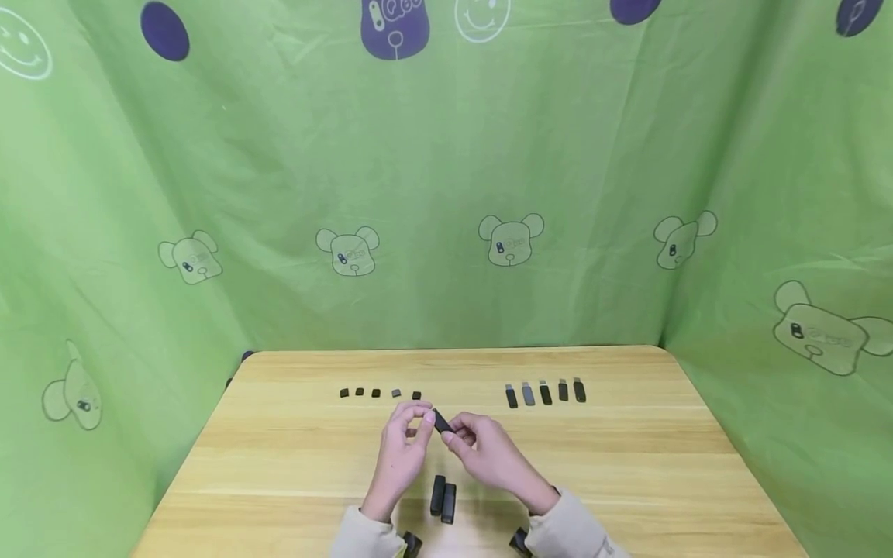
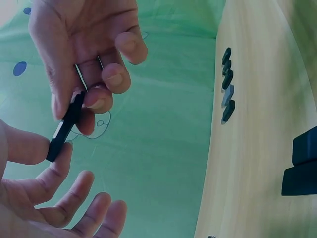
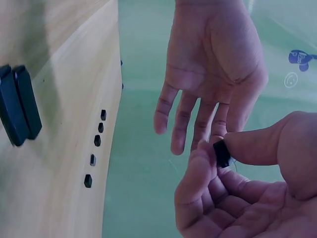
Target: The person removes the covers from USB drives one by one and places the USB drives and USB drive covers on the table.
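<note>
A black USB flash drive is held between both hands over the middle of the table. My left hand pinches its far-left end between thumb and index finger. The opposite end is pinched by my right hand. From the left wrist, the drive appears as a slim dark stick spanning the two hands. Its end shows as a small dark block in the right wrist view, with the rest hidden by fingers.
Several small caps lie in a row at the back left of the wooden table. Several uncapped USB drives, one greyer, line up at the back right. Two dark oblong blocks lie side by side between the forearms. Green curtains surround the table.
</note>
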### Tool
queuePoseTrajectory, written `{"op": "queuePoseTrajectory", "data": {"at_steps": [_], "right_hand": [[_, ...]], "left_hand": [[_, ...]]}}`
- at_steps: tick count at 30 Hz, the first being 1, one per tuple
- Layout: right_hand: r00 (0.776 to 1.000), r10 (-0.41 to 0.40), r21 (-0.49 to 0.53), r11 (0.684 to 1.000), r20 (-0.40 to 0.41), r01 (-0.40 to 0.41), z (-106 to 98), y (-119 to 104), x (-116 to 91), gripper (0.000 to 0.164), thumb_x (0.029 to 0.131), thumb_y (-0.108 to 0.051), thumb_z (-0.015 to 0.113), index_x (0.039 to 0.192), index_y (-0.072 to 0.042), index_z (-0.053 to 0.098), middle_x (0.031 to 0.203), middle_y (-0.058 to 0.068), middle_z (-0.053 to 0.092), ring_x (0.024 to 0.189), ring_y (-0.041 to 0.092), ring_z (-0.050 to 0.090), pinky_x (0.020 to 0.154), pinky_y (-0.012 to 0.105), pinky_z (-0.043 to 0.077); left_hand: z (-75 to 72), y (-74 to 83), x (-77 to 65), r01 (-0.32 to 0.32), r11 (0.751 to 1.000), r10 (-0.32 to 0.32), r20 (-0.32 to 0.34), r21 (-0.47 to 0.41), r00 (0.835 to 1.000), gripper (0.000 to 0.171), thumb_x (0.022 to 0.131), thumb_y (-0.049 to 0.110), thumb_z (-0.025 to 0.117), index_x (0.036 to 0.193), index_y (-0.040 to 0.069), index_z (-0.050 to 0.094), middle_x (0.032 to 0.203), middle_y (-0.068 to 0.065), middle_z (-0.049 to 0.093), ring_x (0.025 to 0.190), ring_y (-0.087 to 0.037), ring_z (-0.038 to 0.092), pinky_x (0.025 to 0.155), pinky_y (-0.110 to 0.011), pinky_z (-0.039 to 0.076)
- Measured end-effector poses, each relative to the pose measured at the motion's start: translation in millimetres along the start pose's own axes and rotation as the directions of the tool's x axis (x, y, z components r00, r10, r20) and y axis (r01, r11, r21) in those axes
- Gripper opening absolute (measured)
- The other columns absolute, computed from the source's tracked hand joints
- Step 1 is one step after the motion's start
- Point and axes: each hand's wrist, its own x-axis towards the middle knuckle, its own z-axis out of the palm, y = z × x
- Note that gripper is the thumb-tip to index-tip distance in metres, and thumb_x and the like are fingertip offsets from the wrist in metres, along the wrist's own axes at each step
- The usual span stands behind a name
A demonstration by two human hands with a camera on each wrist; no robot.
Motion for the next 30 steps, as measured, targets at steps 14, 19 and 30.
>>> {"op": "queuePoseTrajectory", "data": {"at_steps": [14, 19, 30], "right_hand": [[0.997, 0.042, 0.143, 0.988, 0.066, -0.051, -1.2, -2.3, 2.4, 0.022, 0.100, -0.024, 0.064, 0.091, -0.004, 0.067, 0.077, 0.008, 0.066, 0.063, 0.007, 0.056, 0.053, 0.020, 0.047], [0.998, 0.046, 0.159, 0.986, 0.048, -0.053, -2.2, -6.1, 3.0, 0.020, 0.096, -0.023, 0.067, 0.088, -0.005, 0.067, 0.076, 0.005, 0.063, 0.063, 0.007, 0.054, 0.054, 0.020, 0.045], [0.998, 0.054, 0.166, 0.984, 0.018, -0.056, -3.6, -9.8, 1.4, 0.020, 0.095, -0.019, 0.067, 0.087, -0.001, 0.066, 0.072, 0.003, 0.060, 0.061, 0.006, 0.051, 0.053, 0.019, 0.043]], "left_hand": [[1.1, -3.0, 2.6, 0.035, 0.995, -0.039, -0.044, -0.088, 0.998, 0.028, 0.101, 0.025, 0.062, 0.093, 0.000, 0.071, 0.130, -0.017, 0.063, 0.128, -0.033, 0.054, 0.095, -0.037, 0.050], [2.9, -0.9, 3.0, 0.028, 0.988, -0.045, -0.106, -0.151, 0.993, 0.022, 0.098, 0.015, 0.064, 0.087, -0.003, 0.072, 0.130, -0.018, 0.060, 0.128, -0.031, 0.052, 0.091, -0.033, 0.049], [5.4, 5.0, 2.0, 0.066, 0.986, -0.087, -0.135, -0.152, 0.987, 0.022, 0.096, 0.015, 0.066, 0.086, -0.003, 0.073, 0.131, -0.012, 0.059, 0.132, -0.032, 0.048, 0.093, -0.037, 0.049]]}}
